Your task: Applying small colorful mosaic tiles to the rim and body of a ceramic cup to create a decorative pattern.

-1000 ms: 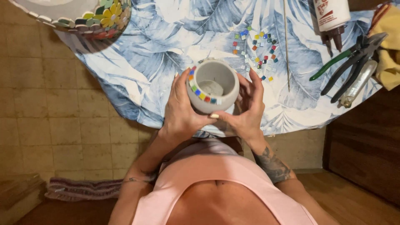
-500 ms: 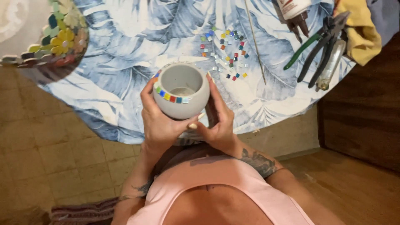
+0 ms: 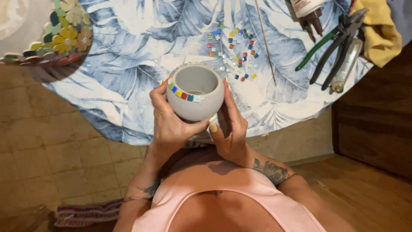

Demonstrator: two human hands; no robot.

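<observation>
I hold a small round grey pot [image 3: 195, 105] above the near edge of a round table. A short row of coloured mosaic tiles [image 3: 182, 94] runs along its rim on the left. My left hand [image 3: 169, 124] cups the pot from the left and below. On the pot's right side, my right hand [image 3: 231, 124] grips it with the thumb underneath. The pot is hollow and tilted toward me.
The table has a blue leaf-print cloth [image 3: 128, 56]. Several loose coloured tiles [image 3: 234, 49] lie beyond the pot. A thin stick [image 3: 266, 43], green-handled pliers [image 3: 330, 47], a glue bottle [image 3: 307, 10] and a yellow cloth [image 3: 377, 30] are at right. A flower-mosaic dish [image 3: 64, 41] sits left.
The view has shifted, so the table and hands sit further left and lower in frame. Both hands have kept their grip on the pot, which has turned slightly.
</observation>
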